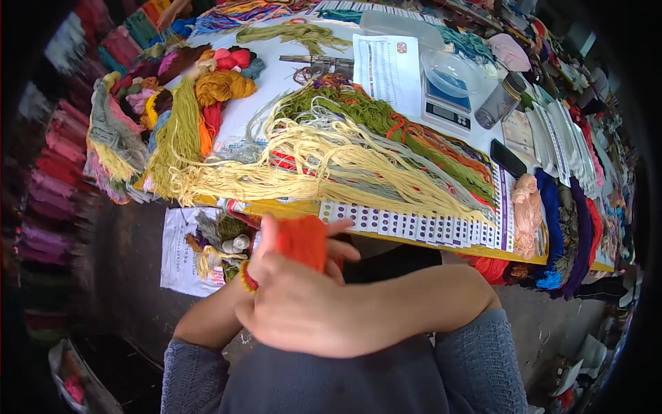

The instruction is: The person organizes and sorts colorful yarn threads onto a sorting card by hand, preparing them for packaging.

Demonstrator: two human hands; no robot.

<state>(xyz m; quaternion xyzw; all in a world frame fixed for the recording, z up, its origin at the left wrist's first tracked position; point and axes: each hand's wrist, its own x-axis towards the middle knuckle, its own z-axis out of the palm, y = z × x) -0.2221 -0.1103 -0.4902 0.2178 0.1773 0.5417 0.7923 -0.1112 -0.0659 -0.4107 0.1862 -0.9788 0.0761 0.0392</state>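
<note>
Red yarn [302, 243] lies in a thick band across my left hand [339, 250], whose wrist wears a beaded bracelet. Some fingers of that hand stick out to the right of the band, apart from each other. In front of it, my right hand [293, 310] crosses over, blurred and curled inward. Its fingertips are close to the red yarn, but whatever they pinch is hidden. Just beyond both hands, pale yellow skeins [303, 162] are spread along the table's front edge, with grey and green skeins [365, 114] behind them.
Cards with purple dots [407, 224] line the table edge. Farther back are a printed sheet [387, 72], a scale [448, 107] bearing a clear bowl, a bottle [502, 100] and a phone [508, 159]. A white sack [181, 252] with yarn scraps lies below left. Someone's hand [174, 12] shows far left.
</note>
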